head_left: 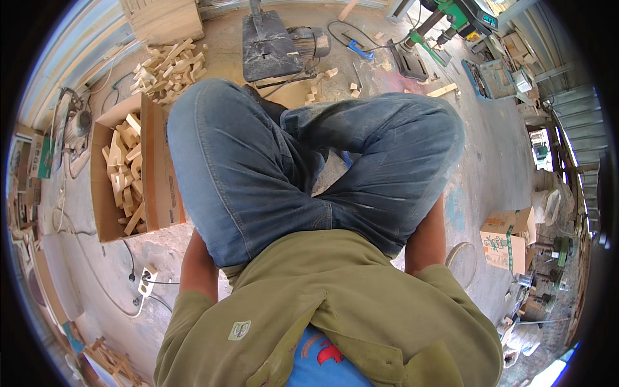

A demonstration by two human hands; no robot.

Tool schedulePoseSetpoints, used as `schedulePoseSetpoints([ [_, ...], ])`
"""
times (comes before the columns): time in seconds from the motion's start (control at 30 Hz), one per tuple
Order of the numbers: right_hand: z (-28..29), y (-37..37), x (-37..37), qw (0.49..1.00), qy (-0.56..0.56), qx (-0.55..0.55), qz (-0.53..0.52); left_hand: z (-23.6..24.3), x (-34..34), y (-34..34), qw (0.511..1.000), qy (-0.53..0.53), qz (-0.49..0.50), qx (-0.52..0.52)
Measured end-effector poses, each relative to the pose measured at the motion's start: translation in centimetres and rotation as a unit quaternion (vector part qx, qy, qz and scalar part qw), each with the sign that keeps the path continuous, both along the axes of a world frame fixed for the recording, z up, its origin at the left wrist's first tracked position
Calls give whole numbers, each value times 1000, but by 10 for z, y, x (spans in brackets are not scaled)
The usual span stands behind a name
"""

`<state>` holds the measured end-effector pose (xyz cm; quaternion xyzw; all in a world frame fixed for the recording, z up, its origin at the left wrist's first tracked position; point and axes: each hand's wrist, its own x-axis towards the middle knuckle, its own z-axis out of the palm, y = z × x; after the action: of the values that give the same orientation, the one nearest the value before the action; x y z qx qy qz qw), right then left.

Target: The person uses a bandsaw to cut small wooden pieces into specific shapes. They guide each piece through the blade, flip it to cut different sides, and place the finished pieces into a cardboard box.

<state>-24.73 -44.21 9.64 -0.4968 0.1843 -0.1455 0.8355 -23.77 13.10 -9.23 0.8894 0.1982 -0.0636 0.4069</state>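
Observation:
I look straight down at my own lap: blue jeans (pixel 258 168) with the knees bent and spread, and an olive green shirt (pixel 335 297) over a blue one. My left forearm (pixel 196 271) drops beside my left thigh and my right forearm (pixel 427 240) beside my right thigh. Both hands are hidden behind my legs, so I cannot see whether they hold anything. Nearest my left arm stands an open cardboard box (pixel 103 193) holding several cut wooden pieces (pixel 126 171).
A loose pile of wooden pieces (pixel 169 68) lies on the concrete floor at the far left. Ahead stands a dark machine with a motor (pixel 274 45), and a green drill press (pixel 451 19) at the far right. A white power strip (pixel 147 278) lies left; a printed carton (pixel 506 242) right.

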Motion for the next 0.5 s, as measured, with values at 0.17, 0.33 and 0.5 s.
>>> schedulePoseSetpoints([
  [0.17, 26, -23, -35, 997, 4, -41, -65, -11, 10, 4, 1000, 3, -13, 18],
  [0.33, 47, -33, -68, 990, 13, -74, -123, -18, 22, 6, 999, 3, -28, 33],
  [0.5, 70, -57, -89, 977, 15, -125, -172, -20, 35, 3, 998, 2, -40, 45],
])
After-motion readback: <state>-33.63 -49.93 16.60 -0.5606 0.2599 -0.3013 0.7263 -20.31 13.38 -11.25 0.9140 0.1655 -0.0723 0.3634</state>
